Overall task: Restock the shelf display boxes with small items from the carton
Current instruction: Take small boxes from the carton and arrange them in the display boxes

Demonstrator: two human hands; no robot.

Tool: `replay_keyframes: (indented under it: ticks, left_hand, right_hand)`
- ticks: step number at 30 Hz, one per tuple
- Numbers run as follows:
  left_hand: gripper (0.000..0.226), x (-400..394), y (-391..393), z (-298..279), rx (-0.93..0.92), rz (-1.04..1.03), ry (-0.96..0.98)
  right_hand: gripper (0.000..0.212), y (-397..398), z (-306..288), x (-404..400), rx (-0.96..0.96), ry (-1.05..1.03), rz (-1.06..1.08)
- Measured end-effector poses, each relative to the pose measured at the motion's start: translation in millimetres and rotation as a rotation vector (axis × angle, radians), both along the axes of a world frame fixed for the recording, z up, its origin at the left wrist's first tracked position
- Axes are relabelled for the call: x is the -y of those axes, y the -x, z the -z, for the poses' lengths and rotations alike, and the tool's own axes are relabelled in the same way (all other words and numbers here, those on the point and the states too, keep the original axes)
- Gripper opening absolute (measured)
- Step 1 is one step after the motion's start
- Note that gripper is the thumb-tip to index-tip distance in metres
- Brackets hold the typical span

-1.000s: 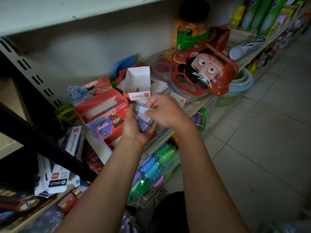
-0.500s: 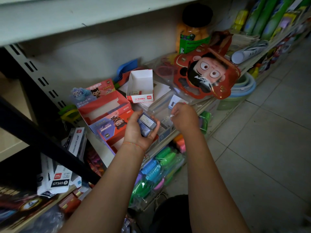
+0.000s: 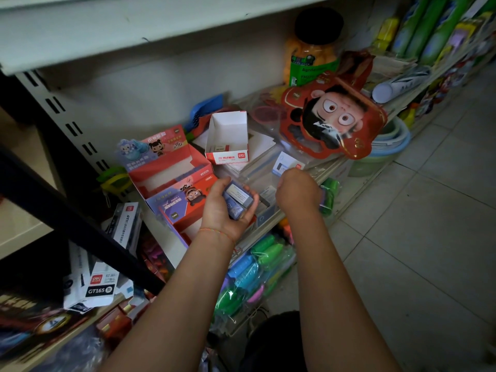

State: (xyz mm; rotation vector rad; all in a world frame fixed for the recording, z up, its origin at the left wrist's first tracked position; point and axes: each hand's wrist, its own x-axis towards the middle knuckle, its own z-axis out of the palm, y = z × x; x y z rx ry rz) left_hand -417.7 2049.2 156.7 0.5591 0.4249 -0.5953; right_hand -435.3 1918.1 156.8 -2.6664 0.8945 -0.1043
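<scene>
Right hand (image 3: 296, 190) off stack, now reaching low at shelf edge (image 3: 332, 167), fingers hidden, grip unclear. Left hand (image 3: 225, 208) cradles small erasers (image 3: 237, 198). Likely fetching more; display box (image 3: 171, 167) awaits.

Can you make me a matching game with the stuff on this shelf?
Things:
1. small white box
2. jar with black lid
3. little packs
4. big cartoon face card

Places:
A. in the left hand
B. leaning at the right, red rim
C. open, almost empty
D. at the back of the shelf

Pairs: 1-C, 2-D, 3-A, 4-B
</scene>
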Motion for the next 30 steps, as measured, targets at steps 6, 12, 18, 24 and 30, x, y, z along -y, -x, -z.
replay_keyframes:
  ticks: [6,12,18,24,30]
  left_hand:
    - [0.015,-0.1,0.0,1.1,-0.008,0.006,-0.014]
    - [0.018,-2.0,0.4,1.1,-0.002,0.022,-0.028]
    - [0.031,-11.4,0.4,-0.2,0.007,0.039,0.111]
    - [0.038,-13.6,-0.6,-5.5,0.035,0.041,0.083]
    - [0.039,-10.6,-2.9,-13.7,0.121,0.084,-0.091]
  right_hand:
    - [0.035,6.1,-1.6,0.4,-0.125,-0.071,0.024]
    - [0.04,5.1,-2.9,-4.0,-0.215,-0.182,0.019]
    - [0.046,4.1,3.0,-3.0,-0.174,-0.291,-0.005]
    - [0.022,6.7,-26.8,-11.0,0.417,-0.462,-0.306]
    - [0.016,5.4,-35.7,-34.0,0.234,-0.345,-0.522]
